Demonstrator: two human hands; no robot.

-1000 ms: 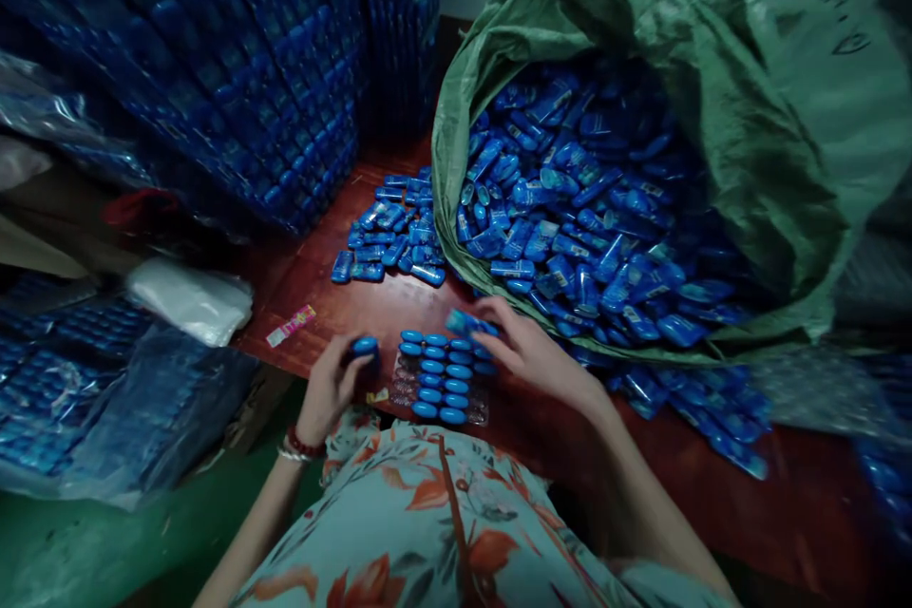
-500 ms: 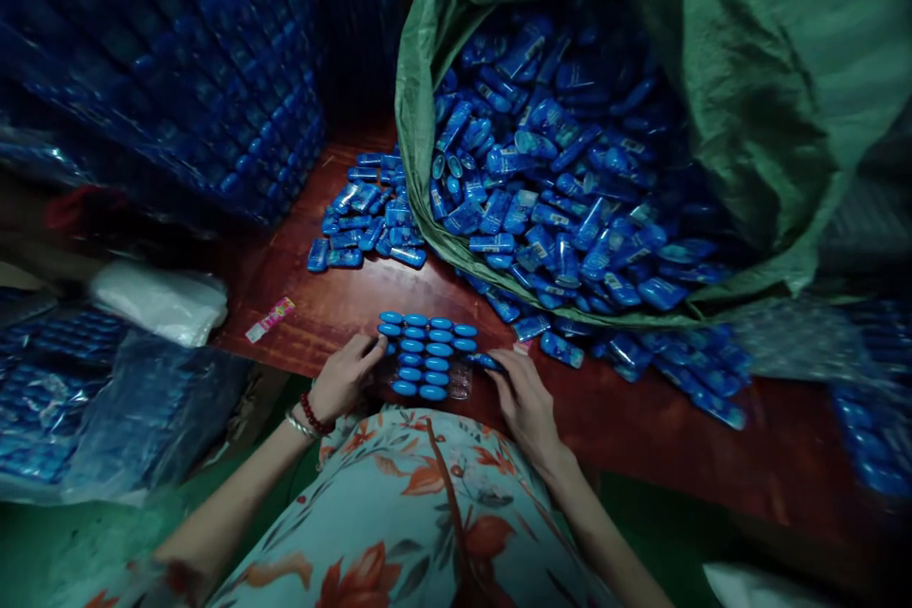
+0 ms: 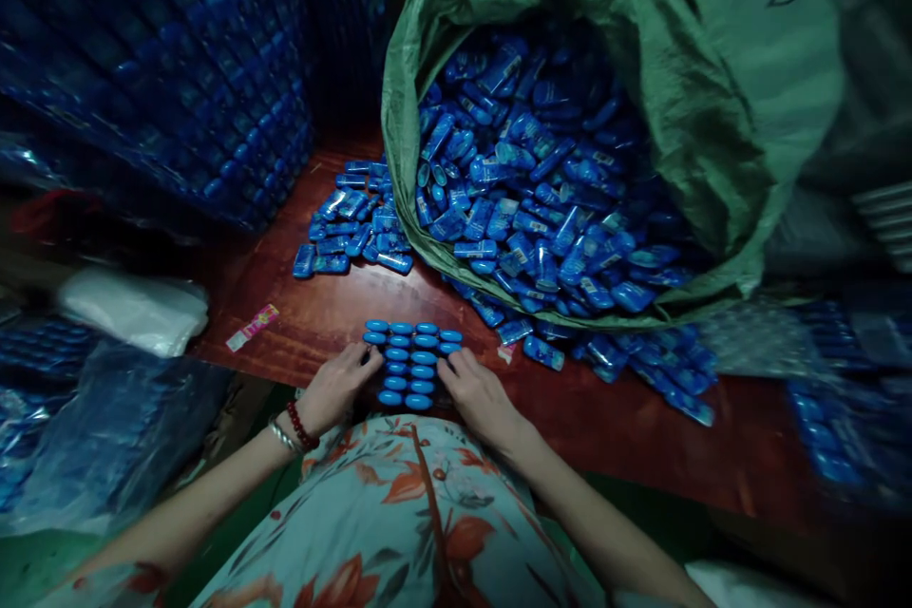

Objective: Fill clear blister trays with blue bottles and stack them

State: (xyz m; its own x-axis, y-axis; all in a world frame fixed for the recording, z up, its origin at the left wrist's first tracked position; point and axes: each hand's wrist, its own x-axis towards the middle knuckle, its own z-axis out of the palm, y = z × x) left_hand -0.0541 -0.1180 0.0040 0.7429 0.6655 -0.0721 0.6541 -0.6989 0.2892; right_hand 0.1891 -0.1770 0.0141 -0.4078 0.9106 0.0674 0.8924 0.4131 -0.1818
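Rows of small glossy blue containers are laid side by side in a block at the table's near edge, their ends facing up. My left hand is at the block's left side, its fingers curled and closed; what is between them is hidden. On the opposite side, my right hand has its fingertips pressed together against the right end of the rows, just below the upper two. A blue container there is mostly covered by these fingers.
Behind the block, a big green sack lies open, full of loose blue containers. More spill onto the brown table in a left pile and a right pile. Wrapped blue stacks tower at back left. A pink strip lies nearby.
My right hand has moved left with a blue container, from beside the block up against its right side. My left hand stays at the left side. The camera view has shifted slightly.
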